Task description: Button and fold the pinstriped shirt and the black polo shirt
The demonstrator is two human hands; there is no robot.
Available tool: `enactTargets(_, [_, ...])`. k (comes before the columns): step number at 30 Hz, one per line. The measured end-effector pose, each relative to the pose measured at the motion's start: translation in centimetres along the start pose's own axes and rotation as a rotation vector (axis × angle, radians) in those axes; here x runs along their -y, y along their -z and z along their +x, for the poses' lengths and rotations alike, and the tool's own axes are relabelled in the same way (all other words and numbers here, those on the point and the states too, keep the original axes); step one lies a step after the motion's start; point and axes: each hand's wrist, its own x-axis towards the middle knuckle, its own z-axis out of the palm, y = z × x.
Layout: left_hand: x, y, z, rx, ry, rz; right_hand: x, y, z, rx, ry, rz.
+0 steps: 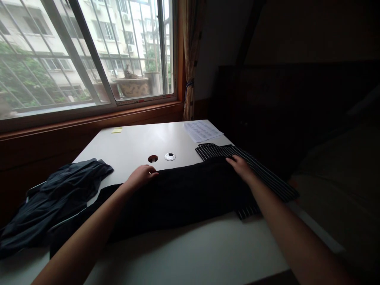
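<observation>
Long black trousers (190,194) lie stretched from left to right over the white table (190,253), their legs laid together in a band. My left hand (141,176) has its fingers closed on the far edge of the cloth, near the middle. At the far right corner, my right hand (241,167) pinches the black fabric. Beneath that end, a black and white striped garment (264,174) lies partly covered. The left end of the trousers runs toward the table's near left side, partly hidden behind my left forearm.
A crumpled dark grey garment (59,198) hangs over the left table edge. Beyond the trousers are a cable hole (152,158) and its round cover (170,156). Printed sheets (202,131) and a yellow sticky note (116,130) lie at the back, below a barred window (89,51).
</observation>
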Motion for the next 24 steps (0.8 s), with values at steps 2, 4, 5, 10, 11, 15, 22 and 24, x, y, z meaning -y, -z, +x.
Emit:
enactTargets(2, [-0.9, -0.5, 1.1, -0.018, -0.018, -0.017, -0.1, 0.2, -0.3, 0.004, 0.012, -0.008])
enactTargets(4, [-1.2, -0.7, 1.5, -0.056, -0.033, -0.037, -0.2, 0.3, -0.3, -0.010, 0.024, -0.032])
enactTargets(5, [-1.2, -0.8, 1.6, -0.087, -0.041, -0.048, -0.2, 0.4, -0.2, -0.015, 0.033, -0.048])
enactTargets(10, [-0.3, -1.9, 0.8, -0.259, -0.050, -0.113, 0.3, 0.7, 1.0, -0.004, 0.055, -0.180])
enactTargets(11, [0.0, -2.3, 0.6, -0.265, -0.047, -0.113, 0.5, 0.6, 1.3, -0.006, 0.053, -0.219])
enactTargets(15, [0.5, -3.7, 0.3, -0.280, -0.082, -0.021, 1.3, 0.2, 1.6, 0.012, 0.071, -0.407])
enactTargets(22, [0.2, -3.7, -0.2, -0.322, -0.020, 0.058, 1.7, -0.5, 1.1, 0.008, 0.090, -0.589])
enactTargets(24, [0.0, -3.6, -0.3, -0.345, -0.023, 0.050, 1.8, -0.4, 1.0, -0.040, 0.099, -0.573])
